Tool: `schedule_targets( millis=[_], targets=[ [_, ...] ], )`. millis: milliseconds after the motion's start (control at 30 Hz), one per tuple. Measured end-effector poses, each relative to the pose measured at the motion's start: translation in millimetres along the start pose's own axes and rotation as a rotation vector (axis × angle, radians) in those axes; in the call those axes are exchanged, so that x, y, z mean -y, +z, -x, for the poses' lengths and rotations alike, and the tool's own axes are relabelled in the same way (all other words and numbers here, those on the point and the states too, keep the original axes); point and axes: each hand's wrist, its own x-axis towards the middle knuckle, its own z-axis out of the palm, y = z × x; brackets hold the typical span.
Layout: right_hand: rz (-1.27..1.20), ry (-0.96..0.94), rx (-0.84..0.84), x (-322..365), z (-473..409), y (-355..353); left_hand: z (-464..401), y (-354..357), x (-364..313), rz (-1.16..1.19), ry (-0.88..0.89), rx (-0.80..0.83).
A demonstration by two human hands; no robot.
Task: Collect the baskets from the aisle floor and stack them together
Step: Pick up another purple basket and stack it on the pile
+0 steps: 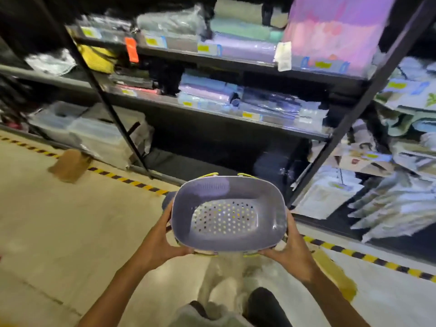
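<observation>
I can't read any text: the yellow price tags [206,47] along the shelf edges [236,60] are too blurred.

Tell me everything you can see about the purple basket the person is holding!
The purple basket looks like smooth plastic, roughly rectangular with rounded corners. Its floor is dotted with many small holes, and one end wall has a finer perforated patch. Yellow-green handle pieces peek over the far rim and below the near edge. It is empty, held in the air above the aisle floor, its opening tipped toward the camera. The left hand grips its left side; the right hand grips its right side.
</observation>
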Motion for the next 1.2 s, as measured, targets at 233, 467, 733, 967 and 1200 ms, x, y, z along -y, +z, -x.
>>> schedule_targets(
  millis=[233,467,733,967,1200],
  targets=[
    [-0.098,0.006,0.221,10.2,-100.1,37.5,0.5,-43.6,8.2,0.008,-0.033,-0.213],
    [-0.084,0.033,0.319,8.0,-208.9,51.5,-48.6,-70.1,6.4,0.006,-0.123,-0.326],
    [-0.037,-0.01,0.333,-7.9,-313.7,59.6,-135.8,-90.0,11.9,-0.013,-0.182,-0.336],
    [-0.005,0.056,0.385,-17.0,-380.7,84.6,-180.9,-107.8,23.5,0.018,-0.23,-0.348],
    [0.097,0.206,0.414,-31.2,-384.7,134.9,-204.3,-164.2,61.7,0.034,-0.243,-0.274]
  ],
)
